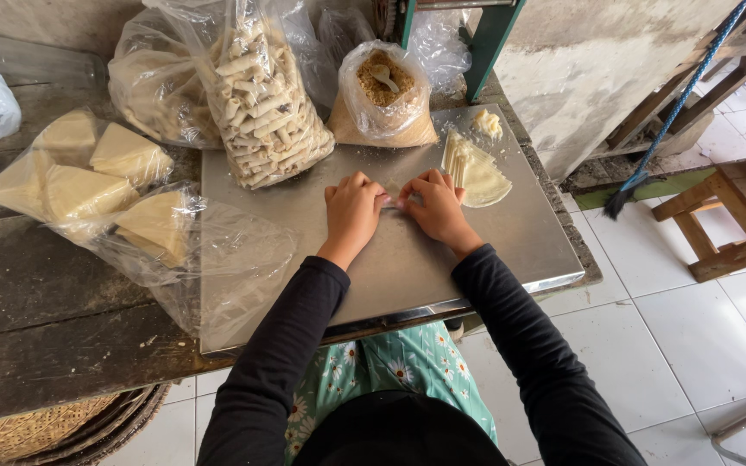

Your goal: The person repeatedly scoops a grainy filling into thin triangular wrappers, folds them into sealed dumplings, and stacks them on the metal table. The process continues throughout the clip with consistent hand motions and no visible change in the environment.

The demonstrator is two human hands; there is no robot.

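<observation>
Two hands | left hand (353,210) and right hand (435,207) pinch a small wrapper (393,197) between fingertips, grip closed on it | wrapper lies mid metal tray (511,233) | wrapper stack (477,173) just right | bag of rolls (265,103) behind

Black sleeves (511,328) — green daisy-print skirt (399,367) — grey steel tray (390,250).

Metal tray (511,242) on the surface (53,328), bag of rolls (265,103) at its back left, bag of filling (383,95) behind centre, wrapper stack (477,173) back right, wrapper bags (88,177) left of tray, stool (723,220) on floor, right.
</observation>
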